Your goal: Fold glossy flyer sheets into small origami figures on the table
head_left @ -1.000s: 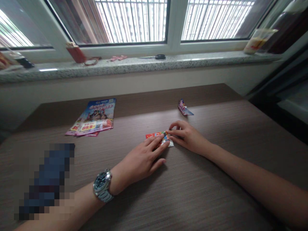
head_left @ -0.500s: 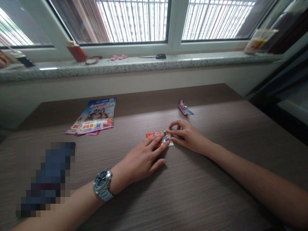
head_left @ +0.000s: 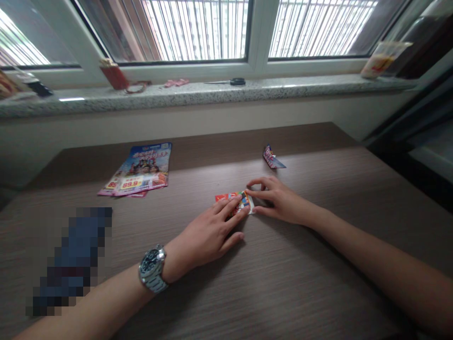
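A small folded piece of colourful printed paper (head_left: 222,197), mostly red with a white strip at its right end, lies on the table in front of me. My left hand (head_left: 208,231) rests flat over it, open, fingertips pressing on the print and thumb out to the side. At the right end of the paper is my right hand (head_left: 274,198), curled, with index finger and thumb on its edge at two separate spots. Part of the paper is hidden under my left fingers. I wear a metal watch (head_left: 153,268) on my left wrist.
Printed flyers (head_left: 143,170) are stacked at the back left of the table (head_left: 283,293). Beyond my hands stands a small folded paper piece (head_left: 272,159). A blurred-out dark object (head_left: 76,255) lies at left. Scissors (head_left: 237,81) and a red box (head_left: 115,77) are on the sill.
My right thumb has shifted slightly down and right, and more of the white strip shows. My left hand keeps its place on the paper. The whole view has moved a little.
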A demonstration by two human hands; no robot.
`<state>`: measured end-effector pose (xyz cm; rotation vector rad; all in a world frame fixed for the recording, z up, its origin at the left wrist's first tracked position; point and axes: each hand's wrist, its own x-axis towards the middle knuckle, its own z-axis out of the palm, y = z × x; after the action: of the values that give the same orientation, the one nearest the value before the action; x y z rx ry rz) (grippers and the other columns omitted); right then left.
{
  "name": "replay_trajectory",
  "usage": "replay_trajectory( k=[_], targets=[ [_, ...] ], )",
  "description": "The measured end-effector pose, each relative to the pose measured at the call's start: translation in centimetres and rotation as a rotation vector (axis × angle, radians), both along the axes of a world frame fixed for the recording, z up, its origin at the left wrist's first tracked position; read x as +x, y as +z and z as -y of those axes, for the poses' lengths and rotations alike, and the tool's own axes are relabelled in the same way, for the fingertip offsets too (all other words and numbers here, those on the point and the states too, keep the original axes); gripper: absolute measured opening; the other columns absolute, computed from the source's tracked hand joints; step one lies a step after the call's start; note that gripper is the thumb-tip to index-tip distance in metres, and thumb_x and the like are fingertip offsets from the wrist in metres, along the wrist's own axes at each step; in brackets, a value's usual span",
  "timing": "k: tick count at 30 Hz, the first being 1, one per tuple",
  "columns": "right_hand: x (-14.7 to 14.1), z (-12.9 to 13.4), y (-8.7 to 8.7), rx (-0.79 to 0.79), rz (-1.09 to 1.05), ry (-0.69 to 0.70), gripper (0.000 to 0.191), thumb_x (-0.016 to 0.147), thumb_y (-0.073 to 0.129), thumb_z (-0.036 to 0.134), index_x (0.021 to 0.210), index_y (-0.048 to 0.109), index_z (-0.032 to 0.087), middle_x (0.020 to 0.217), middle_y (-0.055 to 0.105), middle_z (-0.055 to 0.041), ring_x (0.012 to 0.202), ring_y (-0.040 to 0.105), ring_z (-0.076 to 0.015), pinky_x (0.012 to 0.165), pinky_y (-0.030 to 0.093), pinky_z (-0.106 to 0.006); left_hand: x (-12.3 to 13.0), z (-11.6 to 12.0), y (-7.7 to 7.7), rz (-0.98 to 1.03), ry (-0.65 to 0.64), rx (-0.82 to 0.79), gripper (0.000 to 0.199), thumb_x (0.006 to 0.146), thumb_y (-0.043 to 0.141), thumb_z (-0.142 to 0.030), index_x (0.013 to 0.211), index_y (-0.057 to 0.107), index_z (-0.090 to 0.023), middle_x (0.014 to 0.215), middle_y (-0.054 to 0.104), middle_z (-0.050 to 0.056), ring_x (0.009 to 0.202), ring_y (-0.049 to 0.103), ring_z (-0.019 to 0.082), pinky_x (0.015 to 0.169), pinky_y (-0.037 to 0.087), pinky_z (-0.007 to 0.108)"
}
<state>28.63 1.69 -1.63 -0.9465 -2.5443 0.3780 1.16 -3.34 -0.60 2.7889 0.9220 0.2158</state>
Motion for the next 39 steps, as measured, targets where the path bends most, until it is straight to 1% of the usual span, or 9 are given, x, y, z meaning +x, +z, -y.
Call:
replay_trajectory(
  k=[8, 11, 20, 24, 29, 31, 34, 36, 39],
  targets=[
    [0.4, 0.2, 0.3, -0.014, 0.027, 0.024, 0.063, 0.088, 0.076, 0.047, 0.146, 0.058, 0.027, 0.145, 0.055, -0.0126, 0.129, 0.052, -0.0323, 0.111, 0.044, -0.053, 0.1, -0.1, 0.0, -0.008, -0.001, 0.004, 0.059, 0.107, 0.042, -0.049, 0.160, 0.031, -0.025, 0.169, 0.025, 0.012, 0.155, 0.027, 0.032, 0.124, 0.033, 0.050],
    [0.6, 0.3, 0.2, -0.012, 0.019, 0.036, 0.065, 0.090, 0.074, 0.047, 0.148, 0.055, 0.026, 0.146, 0.055, -0.0133, 0.130, 0.052, -0.0314, 0.111, 0.044, -0.052, 0.1, -0.1, 0.0, -0.012, 0.000, 0.005, 0.059, 0.107, 0.042, -0.049, 0.160, 0.032, -0.025, 0.168, 0.028, 0.013, 0.155, 0.028, 0.033, 0.124, 0.033, 0.050],
    [-0.2, 1.3, 0.8, 0.079, 0.074, -0.016, 0.048, 0.099, 0.060, 0.041, 0.144, 0.059, 0.024, 0.148, 0.057, -0.0145, 0.129, 0.055, -0.0329, 0.110, 0.047, -0.057, 0.1, 0.0, 0.0, 0.002, 0.000, 0.009, 0.058, 0.107, 0.041, -0.049, 0.160, 0.032, -0.025, 0.167, 0.030, 0.013, 0.153, 0.031, 0.033, 0.123, 0.034, 0.051],
    [-0.6, 2.9, 0.8, 0.079, 0.144, -0.018, 0.054, 0.103, 0.053, 0.040, 0.154, 0.047, 0.020, 0.154, 0.053, -0.0137, 0.139, 0.051, -0.0322, 0.115, 0.044, -0.054, 0.1, 0.0, 0.0, 0.001, 0.003, 0.010, 0.058, 0.107, 0.042, -0.049, 0.159, 0.034, -0.024, 0.165, 0.034, 0.013, 0.152, 0.033, 0.033, 0.123, 0.035, 0.050],
    [-0.4, 4.0, 0.0, 0.052, 0.131, -0.017, 0.059, 0.104, 0.053, 0.040, 0.159, 0.039, 0.024, 0.161, 0.044, -0.0104, 0.148, 0.044, -0.0286, 0.120, 0.039, -0.053, 0.1, -0.1, -0.1, 0.004, -0.002, 0.013, 0.059, 0.107, 0.042, -0.049, 0.159, 0.034, -0.024, 0.165, 0.034, 0.013, 0.152, 0.033, 0.032, 0.123, 0.034, 0.050],
    [-0.6, 4.0, -0.3, 0.042, 0.100, -0.038, 0.053, 0.105, 0.052, 0.037, 0.156, 0.043, 0.023, 0.160, 0.046, -0.0094, 0.147, 0.044, -0.0277, 0.120, 0.039, -0.052, 0.1, 0.0, -0.1, -0.016, 0.000, 0.020, 0.059, 0.107, 0.042, -0.049, 0.159, 0.034, -0.023, 0.165, 0.034, 0.014, 0.153, 0.032, 0.033, 0.122, 0.035, 0.050],
    [-1.2, 3.7, -0.5, 0.025, 0.003, -0.111, 0.039, 0.107, 0.045, 0.027, 0.143, 0.059, 0.022, 0.151, 0.057, -0.0085, 0.140, 0.053, -0.0252, 0.117, 0.044, -0.050, 0.2, 0.0, 0.0, -0.035, 0.001, 0.033, 0.060, 0.107, 0.042, -0.049, 0.159, 0.034, -0.022, 0.165, 0.034, 0.015, 0.153, 0.031, 0.034, 0.122, 0.036, 0.051],
    [-1.6, 3.5, -0.6, 0.031, -0.058, -0.152, 0.033, 0.106, 0.050, 0.025, 0.134, 0.066, 0.024, 0.143, 0.065, -0.0075, 0.133, 0.060, -0.0254, 0.113, 0.048, -0.048, 0.2, 0.0, 0.0, -0.029, 0.000, 0.037, 0.059, 0.107, 0.042, -0.048, 0.159, 0.034, -0.023, 0.165, 0.033, 0.015, 0.153, 0.031, 0.034, 0.121, 0.037, 0.052],
    [-2.0, 3.4, -0.7, 0.032, -0.090, -0.163, 0.029, 0.102, 0.057, 0.026, 0.129, 0.070, 0.024, 0.139, 0.068, -0.0077, 0.127, 0.064, -0.0267, 0.109, 0.051, -0.048, 0.2, 0.0, 0.1, -0.022, -0.006, 0.032, 0.059, 0.107, 0.043, -0.048, 0.160, 0.033, -0.023, 0.167, 0.030, 0.014, 0.154, 0.030, 0.033, 0.122, 0.035, 0.051]
  ],
)
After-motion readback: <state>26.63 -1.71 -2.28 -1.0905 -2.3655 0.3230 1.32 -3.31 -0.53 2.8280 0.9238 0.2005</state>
